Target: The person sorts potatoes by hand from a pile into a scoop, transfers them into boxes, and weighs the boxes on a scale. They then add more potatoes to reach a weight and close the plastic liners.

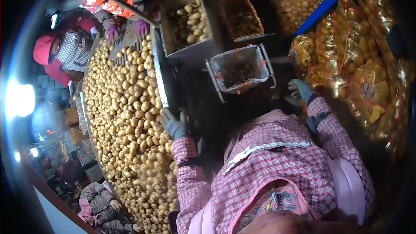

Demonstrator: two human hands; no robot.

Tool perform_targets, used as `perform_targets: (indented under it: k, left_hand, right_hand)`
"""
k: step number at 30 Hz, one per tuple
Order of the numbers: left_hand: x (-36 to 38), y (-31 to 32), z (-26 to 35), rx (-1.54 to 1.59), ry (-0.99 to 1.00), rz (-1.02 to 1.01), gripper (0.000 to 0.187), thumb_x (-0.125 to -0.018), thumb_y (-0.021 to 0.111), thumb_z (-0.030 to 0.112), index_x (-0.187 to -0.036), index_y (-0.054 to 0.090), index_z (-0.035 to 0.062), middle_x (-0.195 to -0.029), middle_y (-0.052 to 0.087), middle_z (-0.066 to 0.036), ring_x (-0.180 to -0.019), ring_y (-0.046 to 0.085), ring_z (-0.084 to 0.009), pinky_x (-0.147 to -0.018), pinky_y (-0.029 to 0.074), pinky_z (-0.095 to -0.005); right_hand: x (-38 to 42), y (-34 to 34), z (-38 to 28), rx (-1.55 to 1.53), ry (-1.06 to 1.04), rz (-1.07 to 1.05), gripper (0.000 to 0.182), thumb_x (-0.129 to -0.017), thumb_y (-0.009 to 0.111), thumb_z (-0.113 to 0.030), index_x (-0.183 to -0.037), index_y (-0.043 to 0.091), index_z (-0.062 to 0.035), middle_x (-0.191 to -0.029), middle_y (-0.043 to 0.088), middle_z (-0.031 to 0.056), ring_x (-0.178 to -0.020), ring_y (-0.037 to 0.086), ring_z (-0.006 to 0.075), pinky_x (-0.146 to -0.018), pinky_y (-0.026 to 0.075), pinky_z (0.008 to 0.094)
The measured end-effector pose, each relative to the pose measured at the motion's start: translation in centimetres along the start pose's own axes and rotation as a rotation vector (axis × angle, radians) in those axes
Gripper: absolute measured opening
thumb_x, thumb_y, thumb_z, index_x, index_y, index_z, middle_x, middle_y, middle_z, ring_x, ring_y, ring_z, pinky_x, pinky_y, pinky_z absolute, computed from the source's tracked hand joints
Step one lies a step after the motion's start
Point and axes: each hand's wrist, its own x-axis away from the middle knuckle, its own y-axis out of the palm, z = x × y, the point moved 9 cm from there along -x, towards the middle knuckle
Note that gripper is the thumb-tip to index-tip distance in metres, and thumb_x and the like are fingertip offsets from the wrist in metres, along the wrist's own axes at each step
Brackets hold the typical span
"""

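Observation:
My left hand, in a grey-blue glove, rests at the right edge of a broad heap of potatoes on a sorting table. Its fingers are stretched apart, touching or just above the nearest potatoes, with nothing held. My right hand, gloved alike, is out to the other side with its fingers spread and no object in it. Close to it lie filled mesh sacks of potatoes. Between the hands and farther ahead stands a lined crate with some small dark contents.
A large bin half full of potatoes and an orange-rimmed box stand ahead. A blue bar crosses the sacks. A metal rail edges the table. Across it, co-workers, one with a red cap, reach toward the potatoes.

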Motion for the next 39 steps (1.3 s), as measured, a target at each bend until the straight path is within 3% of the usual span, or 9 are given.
perform_targets:
  k: [4, 10, 25, 30, 33, 36, 37, 38, 39]
  left_hand:
    - [-0.3, 0.1, 1.7, -0.113, -0.267, -0.234, 0.111, -0.078, 0.071, 0.060, -0.159, 0.015, 0.0078, -0.163, 0.020, -0.022, -0.150, 0.020, -0.0370, -0.123, 0.019, -0.0449]
    - [-1.6, 3.5, 0.1, -0.310, -0.563, -0.453, 0.126, -0.071, 0.071, 0.072, -0.160, 0.009, 0.0076, -0.165, 0.011, -0.023, -0.153, 0.013, -0.0350, -0.123, 0.019, -0.0448]
    - [-2.4, 2.7, 2.0, -0.380, -0.685, -0.522, 0.132, -0.066, 0.074, 0.074, -0.160, 0.008, 0.0109, -0.165, 0.009, -0.022, -0.153, 0.012, -0.0362, -0.123, 0.019, -0.0470]
    - [-2.7, 2.6, 1.5, -0.356, -0.746, -0.535, 0.134, -0.064, 0.075, 0.075, -0.160, 0.007, 0.0120, -0.165, 0.008, -0.022, -0.153, 0.012, -0.0366, -0.123, 0.019, -0.0477]
    - [-2.7, 2.6, 1.3, -0.328, -0.789, -0.534, 0.135, -0.063, 0.076, 0.076, -0.160, 0.007, 0.0126, -0.165, 0.008, -0.022, -0.153, 0.011, -0.0369, -0.123, 0.019, -0.0481]
    - [-2.9, 1.9, 1.5, -0.298, -0.828, -0.527, 0.136, -0.062, 0.076, 0.076, -0.160, 0.006, 0.0133, -0.165, 0.008, -0.021, -0.153, 0.011, -0.0371, -0.123, 0.019, -0.0485]
    - [-2.8, 1.2, 2.4, -0.250, -0.819, -0.471, 0.144, -0.055, 0.079, 0.078, -0.160, 0.005, 0.0137, -0.165, 0.007, -0.021, -0.152, 0.012, -0.0383, -0.122, 0.020, -0.0524]
    - [-4.1, -1.9, 6.5, -0.246, -0.821, -0.529, 0.122, -0.074, 0.074, 0.064, -0.159, 0.010, 0.0050, -0.165, 0.011, -0.023, -0.153, 0.013, -0.0351, -0.124, 0.016, -0.0483]
    - [-3.8, -0.9, 5.3, -0.250, -0.841, -0.499, 0.128, -0.069, 0.076, 0.069, -0.159, 0.009, 0.0082, -0.164, 0.012, -0.022, -0.152, 0.014, -0.0358, -0.123, 0.018, -0.0497]
  right_hand:
    - [-6.6, -2.8, -2.1, 0.048, 0.188, -0.082, 0.049, -0.099, 0.051, -0.042, -0.129, 0.058, -0.0051, -0.123, 0.066, 0.0143, -0.062, 0.062, 0.0187, -0.054, 0.052, 0.0328]
    - [-12.4, -5.0, -9.2, 0.208, 0.185, -0.228, 0.052, -0.098, 0.052, -0.042, -0.131, 0.056, -0.0020, -0.127, 0.063, 0.0197, -0.065, 0.066, 0.0259, -0.056, 0.056, 0.0358]
    - [-14.4, -9.0, -16.1, 0.157, 0.141, -0.207, 0.040, -0.095, 0.056, -0.036, -0.121, 0.061, -0.0055, -0.118, 0.065, 0.0170, -0.065, 0.066, 0.0256, -0.058, 0.055, 0.0373]
    - [-18.6, -5.2, -21.4, 0.196, 0.090, -0.264, 0.034, -0.095, 0.056, -0.035, -0.113, 0.061, -0.0057, -0.112, 0.064, 0.0176, -0.064, 0.066, 0.0256, -0.053, 0.057, 0.0357]
    - [-20.3, -1.0, -25.8, 0.264, 0.095, -0.268, 0.031, -0.093, 0.060, -0.036, -0.109, 0.065, -0.0098, -0.107, 0.066, 0.0139, -0.061, 0.067, 0.0273, -0.053, 0.057, 0.0417]
    - [-23.3, 1.8, -28.8, 0.325, 0.095, -0.282, 0.034, -0.097, 0.057, -0.034, -0.116, 0.062, -0.0065, -0.110, 0.066, 0.0183, -0.063, 0.068, 0.0285, -0.053, 0.056, 0.0398]
    - [-23.6, 2.6, -30.4, 0.348, 0.076, -0.301, 0.035, -0.097, 0.056, -0.033, -0.118, 0.062, -0.0058, -0.112, 0.066, 0.0191, -0.064, 0.068, 0.0290, -0.054, 0.057, 0.0410]
    - [-24.7, 2.9, -31.2, 0.371, 0.066, -0.320, 0.036, -0.097, 0.055, -0.032, -0.120, 0.061, -0.0051, -0.114, 0.065, 0.0200, -0.065, 0.069, 0.0295, -0.056, 0.058, 0.0422]
    - [-25.5, 2.9, -32.3, 0.388, 0.067, -0.313, 0.036, -0.097, 0.054, -0.032, -0.121, 0.061, -0.0053, -0.116, 0.065, 0.0198, -0.066, 0.069, 0.0303, -0.058, 0.058, 0.0430]
